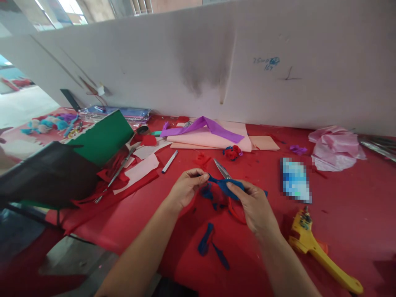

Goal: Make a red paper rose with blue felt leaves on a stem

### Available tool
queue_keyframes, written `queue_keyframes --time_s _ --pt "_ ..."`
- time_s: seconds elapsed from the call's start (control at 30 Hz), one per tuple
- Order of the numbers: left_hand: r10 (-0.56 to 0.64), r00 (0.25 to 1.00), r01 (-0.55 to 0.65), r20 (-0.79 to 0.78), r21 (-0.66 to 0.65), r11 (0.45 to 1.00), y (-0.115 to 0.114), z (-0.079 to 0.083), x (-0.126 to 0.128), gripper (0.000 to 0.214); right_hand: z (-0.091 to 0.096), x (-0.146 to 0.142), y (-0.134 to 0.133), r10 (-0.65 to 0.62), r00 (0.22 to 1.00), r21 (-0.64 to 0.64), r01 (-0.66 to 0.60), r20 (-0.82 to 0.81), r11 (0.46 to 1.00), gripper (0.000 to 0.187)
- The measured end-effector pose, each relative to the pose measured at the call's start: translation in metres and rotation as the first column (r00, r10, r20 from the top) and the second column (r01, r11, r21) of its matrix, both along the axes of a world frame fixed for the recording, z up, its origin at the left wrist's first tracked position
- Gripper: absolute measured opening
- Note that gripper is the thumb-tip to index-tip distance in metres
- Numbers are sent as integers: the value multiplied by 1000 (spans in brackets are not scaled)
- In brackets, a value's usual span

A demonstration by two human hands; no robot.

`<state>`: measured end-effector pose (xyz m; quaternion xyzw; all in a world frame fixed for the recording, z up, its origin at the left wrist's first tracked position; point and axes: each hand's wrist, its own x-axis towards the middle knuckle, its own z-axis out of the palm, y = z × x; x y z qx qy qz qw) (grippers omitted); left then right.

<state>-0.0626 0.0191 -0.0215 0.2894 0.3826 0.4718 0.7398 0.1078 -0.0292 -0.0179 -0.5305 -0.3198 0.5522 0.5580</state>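
Note:
My left hand (186,187) pinches one end of a blue felt strip (226,186) over the red table cover (346,206). My right hand (252,204) is closed on the other part of that strip, with scissors (222,168) whose blades stick out above its fingers. Under both hands lie a blue felt piece (206,192) and a thin red ring-shaped scrap (235,213). Two loose blue felt scraps (212,243) lie nearer to me between my forearms.
A yellow glue gun (318,251) lies at the right. Pink and purple sheets (210,134) lie at the back, with a red-and-blue felt flower (232,152), a marker (170,161), green and dark sheets (77,159), pink crumpled paper (335,148), and a white partition wall (216,57).

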Motion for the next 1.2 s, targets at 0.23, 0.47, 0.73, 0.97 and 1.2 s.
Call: queue_keyframes --time_s 0.23,0.47,0.73,0.97,1.2 --pt "154 982 -164 107 98 982 10 3 -20 14 5 -8 -1 -72 988 20 75 -134 997 17" --pt "65 996 -80 56 315 946 -7 15 -15 26 -3 -22 -6 -57 997 -33 55 -51 998 24" --pt "190 966 -101 -175 421 902 -8 10 -8 13 1 -26 -6 -99 988 -62 92 -120 994 23" --pt "120 962 -14 -245 394 919 -13 14 -7 9 10 -27 -7 -84 975 -121 59 -207 991 24" --pt "51 951 100 -305 460 882 -9 11 -4 9 10 -24 -8 -82 943 -152 34 -322 988 18"
